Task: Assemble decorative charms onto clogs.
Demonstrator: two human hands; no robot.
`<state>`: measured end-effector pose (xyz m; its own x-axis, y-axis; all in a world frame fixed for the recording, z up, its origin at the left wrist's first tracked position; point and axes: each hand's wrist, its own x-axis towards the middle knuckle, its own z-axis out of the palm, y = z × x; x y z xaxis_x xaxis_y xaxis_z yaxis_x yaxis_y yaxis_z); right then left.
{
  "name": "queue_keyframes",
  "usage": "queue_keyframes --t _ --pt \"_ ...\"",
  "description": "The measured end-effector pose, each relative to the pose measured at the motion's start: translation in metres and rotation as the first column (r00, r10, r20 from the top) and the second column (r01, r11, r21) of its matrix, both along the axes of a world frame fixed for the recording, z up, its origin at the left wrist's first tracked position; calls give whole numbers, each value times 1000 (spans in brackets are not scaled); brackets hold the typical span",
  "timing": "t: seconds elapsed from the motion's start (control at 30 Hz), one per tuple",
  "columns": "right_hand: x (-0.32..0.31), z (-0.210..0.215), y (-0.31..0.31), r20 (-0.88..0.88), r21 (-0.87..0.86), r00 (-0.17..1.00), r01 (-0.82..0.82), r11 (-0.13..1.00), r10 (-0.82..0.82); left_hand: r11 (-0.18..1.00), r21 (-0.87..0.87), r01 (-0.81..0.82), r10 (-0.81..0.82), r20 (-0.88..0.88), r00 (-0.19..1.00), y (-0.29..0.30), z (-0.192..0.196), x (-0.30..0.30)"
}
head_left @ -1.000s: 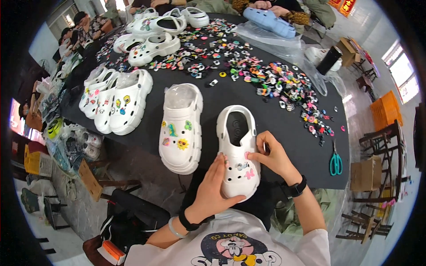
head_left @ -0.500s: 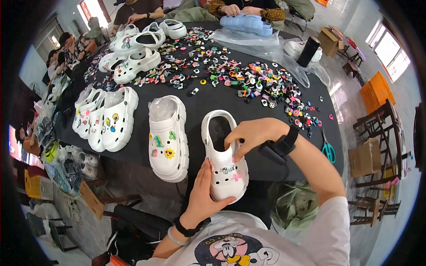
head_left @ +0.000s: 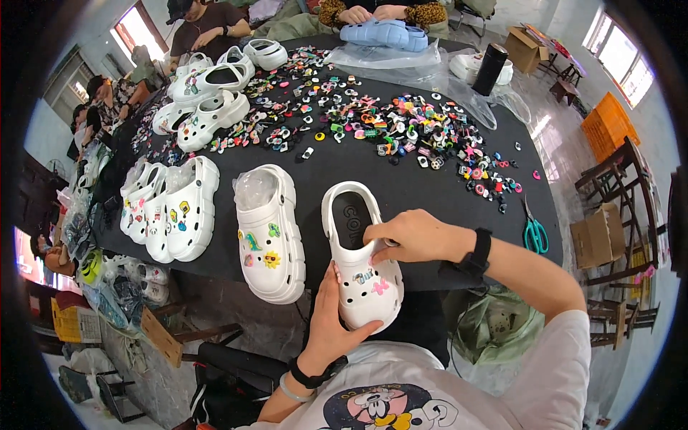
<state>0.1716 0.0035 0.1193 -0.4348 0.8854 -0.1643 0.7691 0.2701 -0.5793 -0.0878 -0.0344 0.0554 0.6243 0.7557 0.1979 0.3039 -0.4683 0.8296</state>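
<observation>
A white clog (head_left: 367,276) with a dark insole stands at the table's near edge, toe toward me. It carries a pink charm and a small pale multicoloured one. My left hand (head_left: 331,322) holds its left side and toe, the thumb across the front. My right hand (head_left: 416,240) is closed at the rim of the foot opening, fingertips partly inside; whether a charm is between them is hidden. Just left lies another white clog (head_left: 271,236) with sun, dinosaur and green charms and clear plastic stuffed in its opening.
Several decorated white clogs (head_left: 188,215) line the left side, with more (head_left: 215,111) behind. Loose charms (head_left: 423,129) cover the table's far half. Teal-handled scissors (head_left: 535,235) lie at the right edge, a black bottle (head_left: 490,69) farther back. Across the table, a person handles a blue clog (head_left: 383,34).
The whole view has shifted slightly. My right thumb and fingers have drawn closer together at the clog's opening, and that wrist sits lower. My left hand keeps its hold.
</observation>
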Motion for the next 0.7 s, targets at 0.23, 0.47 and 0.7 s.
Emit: queue_keyframes --t 0.23,0.47,0.7 --pt "3 -37 -62 -687 -596 -407 -158 787 -602 998 55 18 -15 -60 998 0 6 -3" --pt "-21 -47 -86 -543 -386 -690 -301 872 -478 998 58 -36 40 -79 996 -3 17 -2" --pt "-53 -33 -102 -629 -433 -605 -249 866 -489 891 448 -71 62 35 997 -8 59 0"
